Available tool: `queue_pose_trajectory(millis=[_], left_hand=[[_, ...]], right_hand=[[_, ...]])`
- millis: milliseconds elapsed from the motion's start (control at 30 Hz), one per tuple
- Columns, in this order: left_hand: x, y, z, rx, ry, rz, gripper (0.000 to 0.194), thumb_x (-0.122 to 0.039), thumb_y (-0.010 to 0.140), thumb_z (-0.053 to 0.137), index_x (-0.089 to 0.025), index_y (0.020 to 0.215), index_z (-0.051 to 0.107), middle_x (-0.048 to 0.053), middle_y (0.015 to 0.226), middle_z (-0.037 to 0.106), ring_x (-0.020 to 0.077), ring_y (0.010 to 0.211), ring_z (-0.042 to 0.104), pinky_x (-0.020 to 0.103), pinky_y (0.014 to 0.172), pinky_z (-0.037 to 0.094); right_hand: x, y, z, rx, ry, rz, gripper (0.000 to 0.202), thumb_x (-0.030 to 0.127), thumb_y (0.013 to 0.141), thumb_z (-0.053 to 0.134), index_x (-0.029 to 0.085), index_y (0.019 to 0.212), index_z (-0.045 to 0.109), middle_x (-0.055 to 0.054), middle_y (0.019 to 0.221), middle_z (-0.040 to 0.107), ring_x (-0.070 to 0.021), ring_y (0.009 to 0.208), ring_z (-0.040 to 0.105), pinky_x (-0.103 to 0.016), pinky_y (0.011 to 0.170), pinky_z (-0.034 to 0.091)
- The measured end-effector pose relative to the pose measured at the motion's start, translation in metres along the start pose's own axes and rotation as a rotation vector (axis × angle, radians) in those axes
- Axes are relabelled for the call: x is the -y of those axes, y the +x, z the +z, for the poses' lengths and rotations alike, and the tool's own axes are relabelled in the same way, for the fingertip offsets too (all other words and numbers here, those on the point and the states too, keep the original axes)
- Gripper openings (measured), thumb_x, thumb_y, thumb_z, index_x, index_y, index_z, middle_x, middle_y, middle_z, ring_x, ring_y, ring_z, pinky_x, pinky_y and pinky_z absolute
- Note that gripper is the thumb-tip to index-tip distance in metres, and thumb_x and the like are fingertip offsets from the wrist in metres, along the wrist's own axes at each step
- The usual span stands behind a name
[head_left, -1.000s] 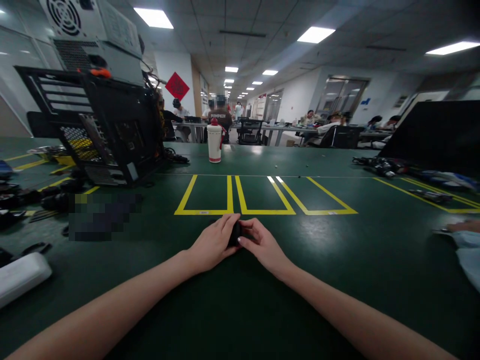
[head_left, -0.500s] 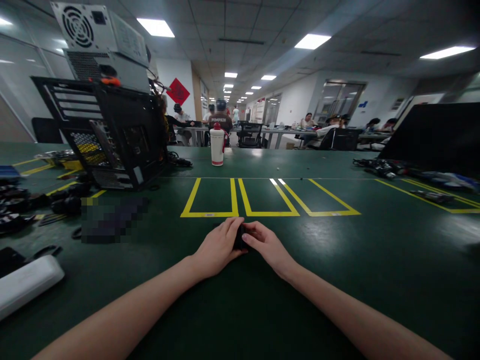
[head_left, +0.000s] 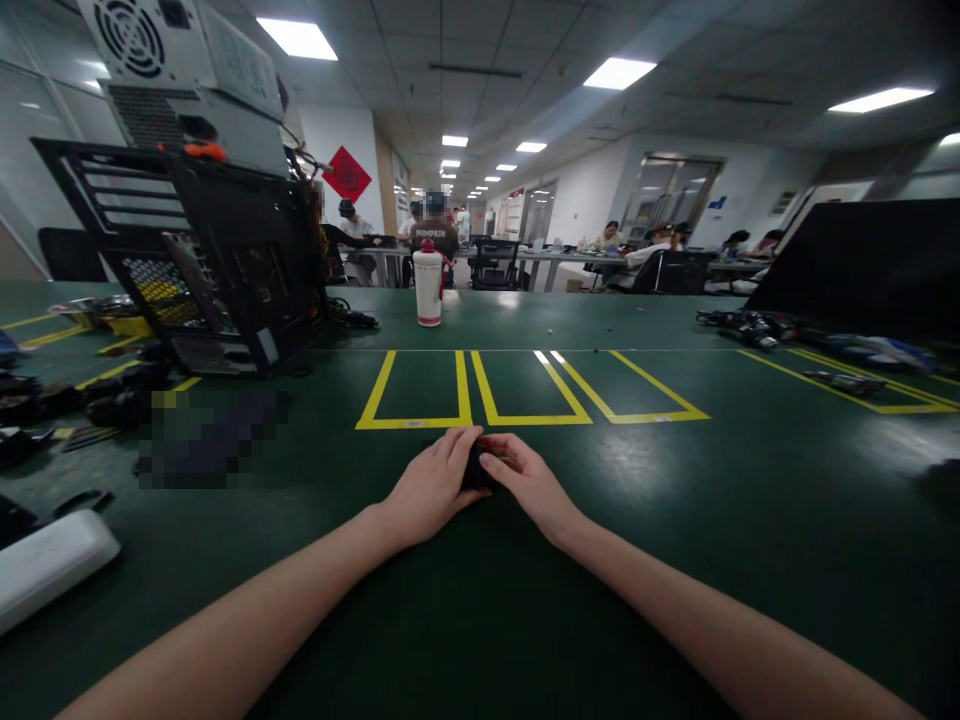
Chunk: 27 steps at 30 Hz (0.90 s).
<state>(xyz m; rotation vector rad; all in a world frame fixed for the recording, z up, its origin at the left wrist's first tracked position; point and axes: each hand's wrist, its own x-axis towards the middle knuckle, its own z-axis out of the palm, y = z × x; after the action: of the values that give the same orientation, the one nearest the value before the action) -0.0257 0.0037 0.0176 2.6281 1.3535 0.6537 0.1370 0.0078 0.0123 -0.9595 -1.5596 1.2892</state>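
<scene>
Between my two hands is a small black object (head_left: 475, 470), mostly covered by fingers, so its kind does not show. My left hand (head_left: 433, 482) is closed around its left side, thumb toward me and fingers over the far side. From the right, my right hand (head_left: 531, 484) presses thumb and fingertips against the same object. Both hands are low over the green table (head_left: 480, 600), just in front of three yellow tape outlines (head_left: 525, 420).
A black computer case (head_left: 217, 250) with power supplies (head_left: 187, 60) on top stands at left. A white bottle (head_left: 428, 290) is beyond the outlines. At far left lies a white elongated object (head_left: 52, 570); cables (head_left: 750, 328) and a dark panel (head_left: 862, 265) are at right.
The whole view has shifted slightly, so things appear a little further left and up. Both hands keep their hold on the black object, with barely any change of pose.
</scene>
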Motion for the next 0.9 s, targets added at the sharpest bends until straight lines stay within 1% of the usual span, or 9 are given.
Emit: queue_pose_trajectory(millis=[67, 267, 333, 467, 533, 600, 667, 733, 900], left_hand=[[0.0006, 0.0001, 0.0002, 0.0, 0.005, 0.001, 0.064, -0.031, 0.076, 0.057, -0.025, 0.125, 0.015, 0.008, 0.126, 0.036, 0.0248, 0.111, 0.045, 0.04, 0.088, 0.041], [0.0017, 0.0, -0.0004, 0.002, 0.002, 0.01, 0.065, -0.03, 0.076, 0.057, -0.025, 0.125, 0.016, 0.008, 0.125, 0.037, 0.0241, 0.11, 0.046, 0.039, 0.088, 0.041], [0.0017, 0.0004, 0.0001, -0.001, -0.003, 0.008, 0.064, -0.031, 0.076, 0.057, -0.025, 0.125, 0.016, 0.008, 0.125, 0.037, 0.0243, 0.109, 0.046, 0.04, 0.088, 0.041], [0.0017, 0.0014, 0.0019, -0.015, -0.008, 0.013, 0.064, -0.031, 0.075, 0.058, -0.026, 0.124, 0.017, 0.008, 0.124, 0.038, 0.0253, 0.109, 0.046, 0.041, 0.088, 0.041], [0.0023, 0.0015, 0.0025, -0.013, -0.008, 0.014, 0.064, -0.031, 0.075, 0.057, -0.026, 0.124, 0.016, 0.008, 0.125, 0.037, 0.0255, 0.109, 0.047, 0.042, 0.087, 0.041], [0.0031, 0.0013, 0.0028, -0.009, -0.008, 0.01, 0.064, -0.031, 0.076, 0.056, -0.026, 0.125, 0.016, 0.008, 0.126, 0.037, 0.0254, 0.109, 0.047, 0.042, 0.087, 0.041], [0.0038, 0.0008, 0.0028, -0.006, -0.006, 0.009, 0.065, -0.031, 0.076, 0.056, -0.026, 0.126, 0.015, 0.008, 0.126, 0.036, 0.0247, 0.109, 0.046, 0.041, 0.087, 0.042], [0.004, 0.0003, 0.0028, -0.009, 0.002, 0.013, 0.066, -0.031, 0.076, 0.057, -0.025, 0.127, 0.014, 0.008, 0.127, 0.036, 0.0241, 0.11, 0.046, 0.039, 0.088, 0.042], [0.003, 0.0001, 0.0027, -0.022, 0.022, 0.021, 0.071, -0.03, 0.076, 0.057, -0.022, 0.129, 0.01, 0.01, 0.127, 0.035, 0.0244, 0.111, 0.044, 0.038, 0.09, 0.04]], right_hand=[[-0.0006, -0.0002, -0.0008, 0.02, -0.011, 0.02, 0.026, 0.03, 0.078, 0.051, 0.021, 0.102, 0.052, -0.004, 0.104, 0.056, -0.016, 0.1, 0.052, -0.034, 0.091, 0.039], [0.0032, -0.0048, -0.0004, 0.108, 0.05, -0.021, 0.022, 0.022, 0.077, 0.052, 0.023, 0.099, 0.049, -0.001, 0.103, 0.055, -0.0144, 0.098, 0.053, -0.032, 0.089, 0.042], [0.0028, -0.0046, 0.0007, 0.095, 0.061, -0.042, 0.02, 0.021, 0.076, 0.053, 0.024, 0.096, 0.049, 0.0, 0.1, 0.055, -0.0142, 0.097, 0.053, -0.031, 0.088, 0.042], [-0.0003, -0.0018, 0.0022, 0.034, 0.041, -0.081, 0.011, 0.025, 0.078, 0.05, 0.023, 0.089, 0.05, 0.001, 0.092, 0.055, -0.0136, 0.093, 0.053, -0.03, 0.087, 0.042], [-0.0016, -0.0007, 0.0017, 0.026, 0.027, -0.073, 0.013, 0.027, 0.078, 0.05, 0.023, 0.091, 0.05, 0.0, 0.093, 0.056, -0.0137, 0.094, 0.053, -0.031, 0.087, 0.041], [-0.0023, -0.0001, 0.0005, 0.019, -0.002, -0.036, 0.019, 0.028, 0.078, 0.05, 0.022, 0.096, 0.05, -0.001, 0.098, 0.055, -0.0147, 0.096, 0.053, -0.032, 0.088, 0.041], [-0.0026, 0.0, -0.0008, 0.02, -0.038, 0.007, 0.025, 0.03, 0.078, 0.05, 0.022, 0.102, 0.049, -0.003, 0.102, 0.055, -0.0157, 0.099, 0.052, -0.034, 0.089, 0.04], [-0.0027, -0.0002, -0.0015, 0.043, -0.062, 0.022, 0.027, 0.03, 0.079, 0.049, 0.022, 0.104, 0.049, -0.003, 0.104, 0.055, -0.0161, 0.1, 0.051, -0.035, 0.09, 0.039], [-0.0012, -0.0024, 0.0, 0.085, -0.007, -0.013, 0.022, 0.026, 0.078, 0.051, 0.024, 0.1, 0.048, -0.001, 0.101, 0.054, -0.0157, 0.096, 0.053, -0.033, 0.084, 0.045]])
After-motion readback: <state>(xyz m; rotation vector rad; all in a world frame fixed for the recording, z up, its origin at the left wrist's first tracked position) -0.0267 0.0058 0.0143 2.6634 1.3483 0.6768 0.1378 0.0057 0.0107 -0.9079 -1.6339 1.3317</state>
